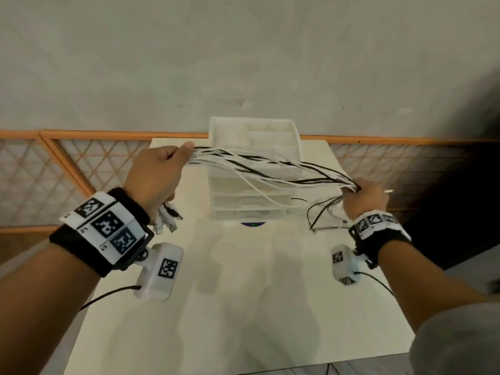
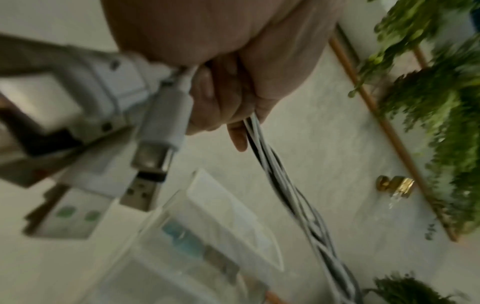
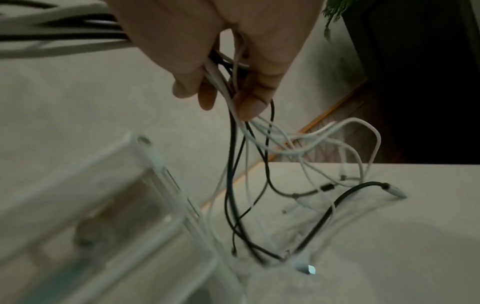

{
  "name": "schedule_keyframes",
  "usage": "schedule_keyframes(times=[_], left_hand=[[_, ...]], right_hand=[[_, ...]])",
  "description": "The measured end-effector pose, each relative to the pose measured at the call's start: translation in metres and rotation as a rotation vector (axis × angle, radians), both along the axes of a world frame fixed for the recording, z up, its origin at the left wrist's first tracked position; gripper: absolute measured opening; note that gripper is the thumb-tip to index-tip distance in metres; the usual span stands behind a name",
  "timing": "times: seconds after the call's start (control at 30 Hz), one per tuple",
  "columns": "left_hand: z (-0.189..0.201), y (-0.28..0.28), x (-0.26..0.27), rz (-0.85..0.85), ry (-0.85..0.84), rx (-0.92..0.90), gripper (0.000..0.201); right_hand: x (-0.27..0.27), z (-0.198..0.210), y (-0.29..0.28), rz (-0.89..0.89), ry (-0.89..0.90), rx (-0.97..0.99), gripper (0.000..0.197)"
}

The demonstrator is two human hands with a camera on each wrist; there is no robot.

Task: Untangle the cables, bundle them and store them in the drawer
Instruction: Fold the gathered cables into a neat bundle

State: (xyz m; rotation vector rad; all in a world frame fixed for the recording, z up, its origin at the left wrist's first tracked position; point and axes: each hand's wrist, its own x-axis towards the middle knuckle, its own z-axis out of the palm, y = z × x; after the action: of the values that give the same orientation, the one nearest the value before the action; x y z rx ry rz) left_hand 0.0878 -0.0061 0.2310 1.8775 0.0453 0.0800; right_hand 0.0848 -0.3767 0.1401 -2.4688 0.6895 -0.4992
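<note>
A bunch of white and black cables (image 1: 270, 169) stretches in the air between my two hands, above the table. My left hand (image 1: 159, 174) grips one end in a fist, and USB plugs (image 1: 169, 216) hang out below it; in the left wrist view the cables (image 2: 283, 185) leave the fist beside a white USB plug (image 2: 166, 119). My right hand (image 1: 364, 197) grips the other end, with loose cable tails (image 3: 298, 164) drooping onto the table. A translucent white drawer unit (image 1: 254, 174) stands behind the cables, its drawers shut.
The white table (image 1: 243, 293) has bare surface in front of me. An orange-framed lattice fence (image 1: 67, 169) runs behind it along a pale wall. A dark area lies to the right, green plants (image 2: 441, 102) hang nearby.
</note>
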Motion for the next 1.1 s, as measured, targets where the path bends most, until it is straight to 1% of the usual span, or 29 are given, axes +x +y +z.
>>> schedule_keyframes(times=[0.03, 0.07, 0.1, 0.13, 0.17, 0.2, 0.23, 0.27, 0.3, 0.33, 0.37, 0.43, 0.47, 0.5, 0.57, 0.63, 0.67, 0.7, 0.77, 0.8, 0.83, 0.87, 0.9, 0.97, 1.03, 1.07, 1.1], left_hand=[[-0.007, 0.001, 0.000, 0.019, 0.017, 0.015, 0.053], [-0.013, 0.001, 0.000, 0.039, 0.021, 0.011, 0.051], [-0.018, -0.001, 0.000, 0.061, 0.013, -0.006, 0.050], [-0.023, -0.003, 0.000, 0.087, -0.002, -0.026, 0.050], [-0.027, -0.006, 0.000, 0.112, -0.017, -0.041, 0.052], [-0.031, -0.008, 0.000, 0.126, -0.028, -0.050, 0.053], [-0.034, -0.010, -0.001, 0.120, -0.031, -0.060, 0.054], [-0.036, -0.012, -0.002, 0.098, -0.029, -0.066, 0.053], [-0.038, -0.014, -0.004, 0.072, -0.024, -0.059, 0.053], [-0.040, -0.015, -0.005, 0.057, -0.014, -0.040, 0.054], [-0.042, -0.017, -0.007, 0.050, -0.004, -0.023, 0.056], [-0.044, -0.021, -0.011, 0.019, 0.009, 0.007, 0.058], [-0.044, -0.024, -0.013, -0.014, 0.011, 0.025, 0.059], [-0.044, -0.028, -0.015, -0.059, 0.010, 0.043, 0.059], [-0.039, -0.040, -0.020, -0.180, -0.013, 0.081, 0.054], [-0.031, -0.054, -0.027, -0.300, -0.050, 0.119, 0.046], [-0.026, -0.059, -0.030, -0.352, -0.059, 0.127, 0.043], [-0.022, -0.062, -0.032, -0.394, -0.060, 0.125, 0.039], [-0.020, -0.059, -0.033, -0.455, -0.015, 0.102, 0.031], [-0.023, -0.054, -0.033, -0.481, 0.032, 0.082, 0.034], [-0.027, -0.048, -0.034, -0.504, 0.089, 0.067, 0.042], [-0.031, -0.043, -0.035, -0.524, 0.147, 0.058, 0.048], [-0.037, -0.039, -0.037, -0.533, 0.189, 0.045, 0.049], [-0.043, -0.035, -0.041, -0.510, 0.223, -0.016, 0.046], [-0.046, -0.033, -0.040, -0.384, 0.213, -0.123, 0.044], [-0.046, -0.031, -0.038, -0.310, 0.207, -0.180, 0.044], [-0.046, -0.029, -0.036, -0.246, 0.207, -0.236, 0.044]], right_hand=[[0.004, 0.005, -0.006, 0.008, -0.073, 0.005, 0.026], [0.007, 0.004, -0.011, 0.043, -0.104, 0.014, 0.035], [0.009, 0.001, -0.015, 0.092, -0.089, 0.021, 0.047], [0.010, -0.008, -0.018, 0.137, -0.022, 0.021, 0.060], [0.009, -0.021, -0.020, 0.169, 0.096, 0.005, 0.075], [0.006, -0.035, -0.022, 0.196, 0.238, -0.019, 0.088], [-0.001, -0.048, -0.023, 0.218, 0.392, -0.040, 0.097], [-0.007, -0.062, -0.024, 0.227, 0.523, -0.057, 0.098], [-0.014, -0.072, -0.024, 0.211, 0.616, -0.066, 0.092], [-0.020, -0.077, -0.022, 0.187, 0.659, -0.070, 0.083], [-0.025, -0.079, -0.017, 0.168, 0.661, -0.064, 0.075], [-0.030, -0.067, -0.002, 0.185, 0.544, -0.030, 0.070], [-0.031, -0.055, 0.009, 0.248, 0.438, 0.011, 0.072], [-0.033, -0.039, 0.025, 0.349, 0.324, 0.074, 0.076], [-0.043, -0.001, 0.072, 0.604, 0.131, 0.237, 0.091], [-0.052, 0.025, 0.120, 0.823, 0.010, 0.320, 0.103], [-0.055, 0.030, 0.138, 0.887, -0.026, 0.341, 0.100], [-0.055, 0.031, 0.151, 0.903, -0.066, 0.366, 0.089], [-0.048, 0.028, 0.156, 0.830, -0.152, 0.411, 0.048], [-0.044, 0.027, 0.152, 0.777, -0.171, 0.433, 0.029], [-0.041, 0.027, 0.147, 0.736, -0.175, 0.466, 0.018], [-0.039, 0.026, 0.143, 0.703, -0.169, 0.494, 0.014], [-0.039, 0.027, 0.139, 0.688, -0.153, 0.518, 0.013], [-0.043, 0.028, 0.135, 0.729, -0.077, 0.561, 0.015], [-0.050, 0.025, 0.133, 0.783, 0.046, 0.628, 0.019], [-0.053, 0.022, 0.130, 0.776, 0.069, 0.676, 0.018], [-0.056, 0.018, 0.126, 0.753, 0.055, 0.727, 0.018]])
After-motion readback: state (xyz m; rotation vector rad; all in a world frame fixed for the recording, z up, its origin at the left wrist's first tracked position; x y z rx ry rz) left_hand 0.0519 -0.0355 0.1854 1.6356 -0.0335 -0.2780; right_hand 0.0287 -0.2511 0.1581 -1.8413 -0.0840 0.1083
